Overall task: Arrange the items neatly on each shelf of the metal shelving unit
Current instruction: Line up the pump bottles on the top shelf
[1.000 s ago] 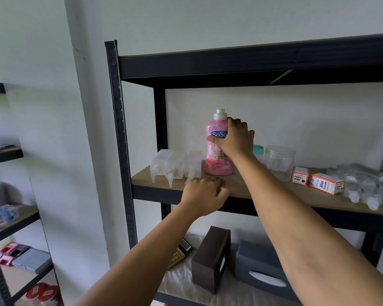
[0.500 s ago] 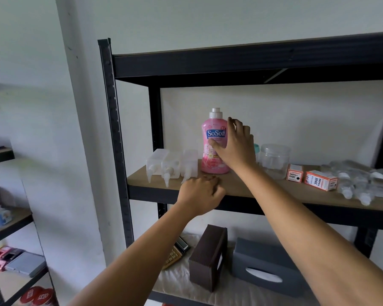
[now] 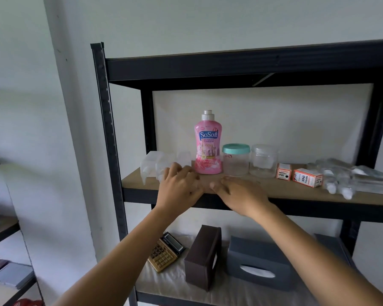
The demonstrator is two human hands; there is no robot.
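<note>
Nearest, on the lower shelf [image 3: 164,290], lie a gold calculator [image 3: 167,252], a dark brown tissue box [image 3: 202,259] standing on end and a grey tissue box [image 3: 260,266].

Above them, both hands rest at the front edge of the middle shelf [image 3: 296,191]. The left hand [image 3: 179,188] has its fingers [image 3: 177,171] loosely bent and reaching against the translucent squeeze bottles [image 3: 155,166] at the shelf's left end; whether they grip one I cannot tell. The right hand [image 3: 239,193] lies flat on the board, fingers straight and together, holding nothing.

Just behind the hands stands the pink detergent bottle [image 3: 207,146], upright, label facing out. Beside it to the right come a jar with a teal lid [image 3: 236,160], a clear jar [image 3: 263,161], two ink boxes [image 3: 299,176] and a heap of clear bottles [image 3: 349,180] lying on their sides.

The detergent bottle looks full and fairly heavy, with smooth plastic; a grip round its waisted middle would hold best. The squeeze bottles seem light and soft-walled, so they should be nudged or taken by the body, not the nozzle.
</note>
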